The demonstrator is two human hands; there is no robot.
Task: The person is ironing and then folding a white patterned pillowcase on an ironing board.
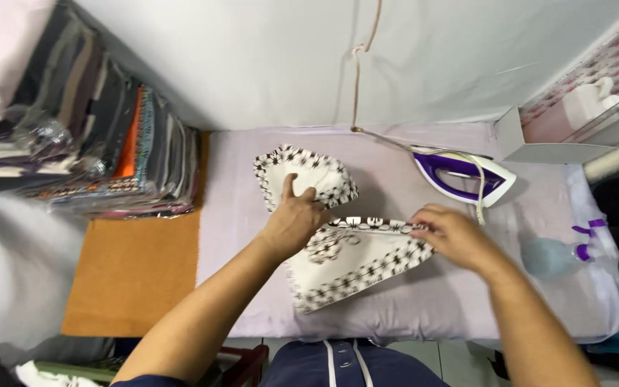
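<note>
Two bare forearms are reaching out over one lilac ironing pad point(410, 301). One white cloth with a black patterned border point(345, 258) is lying beneath both hands: left hand point(294, 221) is pressing flat on it, fingers spread, right hand point(454, 233) is pinching its edge. Farther off, one purple-and-white iron point(463, 175) and one spray bottle point(557, 254) are resting; one stack of folded fabrics point(109, 150) is sitting at far left.

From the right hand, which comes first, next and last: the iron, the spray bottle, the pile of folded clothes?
From the right hand:
1. Iron, just beyond it.
2. Spray bottle, farther out to its right.
3. Pile of folded clothes, far left.
</note>
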